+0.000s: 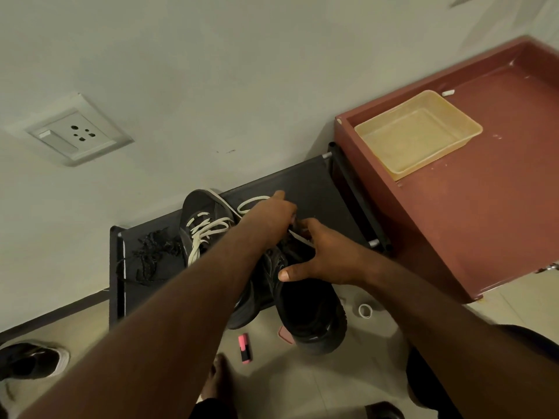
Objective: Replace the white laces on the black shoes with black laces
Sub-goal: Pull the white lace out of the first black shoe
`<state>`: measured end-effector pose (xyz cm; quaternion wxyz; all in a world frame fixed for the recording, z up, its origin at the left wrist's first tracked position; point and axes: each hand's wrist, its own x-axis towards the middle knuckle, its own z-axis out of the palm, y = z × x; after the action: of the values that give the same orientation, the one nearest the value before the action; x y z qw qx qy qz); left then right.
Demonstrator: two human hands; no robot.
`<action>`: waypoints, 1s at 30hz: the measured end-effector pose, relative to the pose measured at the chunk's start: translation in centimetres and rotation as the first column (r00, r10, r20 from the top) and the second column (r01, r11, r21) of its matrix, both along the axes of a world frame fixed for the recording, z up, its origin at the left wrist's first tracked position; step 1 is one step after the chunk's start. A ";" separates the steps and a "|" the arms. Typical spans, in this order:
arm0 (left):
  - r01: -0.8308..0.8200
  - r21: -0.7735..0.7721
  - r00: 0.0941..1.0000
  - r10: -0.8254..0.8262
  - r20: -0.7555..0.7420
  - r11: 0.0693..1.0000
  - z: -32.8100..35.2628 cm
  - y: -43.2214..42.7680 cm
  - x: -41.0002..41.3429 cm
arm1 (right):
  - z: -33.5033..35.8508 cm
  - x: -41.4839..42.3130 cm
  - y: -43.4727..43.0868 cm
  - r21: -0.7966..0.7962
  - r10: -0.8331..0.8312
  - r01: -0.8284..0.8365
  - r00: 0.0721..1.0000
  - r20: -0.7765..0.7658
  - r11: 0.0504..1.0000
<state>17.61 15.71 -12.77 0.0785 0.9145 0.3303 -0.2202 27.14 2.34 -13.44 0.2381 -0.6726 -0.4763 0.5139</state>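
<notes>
Two black shoes sit on a low black rack [314,179] against the wall. The far shoe [201,207] still carries its white lace [208,229], threaded loosely. The near shoe [308,316] hangs over the rack's front edge. My left hand [269,217] reaches over it and pinches a white lace [252,204] that loops out behind the hand. My right hand [320,255] grips the near shoe at its tongue, thumb spread along the side. A heap of black laces [154,252] lies on the rack at the left.
A reddish-brown cabinet top [484,207] with a yellow plastic tray [419,131] stands to the right. On the floor lie a pink highlighter [245,347], a white tape ring [365,310] and another black shoe [30,361] at the far left. A wall socket [75,134] is above.
</notes>
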 end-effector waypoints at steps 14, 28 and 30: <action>-0.175 -0.080 0.948 0.190 0.256 0.981 -0.7 0.6 -1.8 | -0.1 0.0 0.1 -0.025 0.000 0.000 1.000 0.023 1.000; 0.009 -0.047 0.973 0.002 0.232 0.999 -0.5 0.9 -2.7 | 0.1 0.0 0.0 -0.014 -0.005 0.005 1.000 0.000 1.000; 0.023 -0.012 0.991 -0.021 0.133 1.000 -0.9 0.5 -2.2 | 0.0 0.0 0.0 -0.021 0.003 -0.003 1.000 0.006 1.000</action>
<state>15.36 16.17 -13.66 0.1041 0.9302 0.3126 -0.1620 27.11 2.35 -13.46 0.2289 -0.6758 -0.4727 0.5172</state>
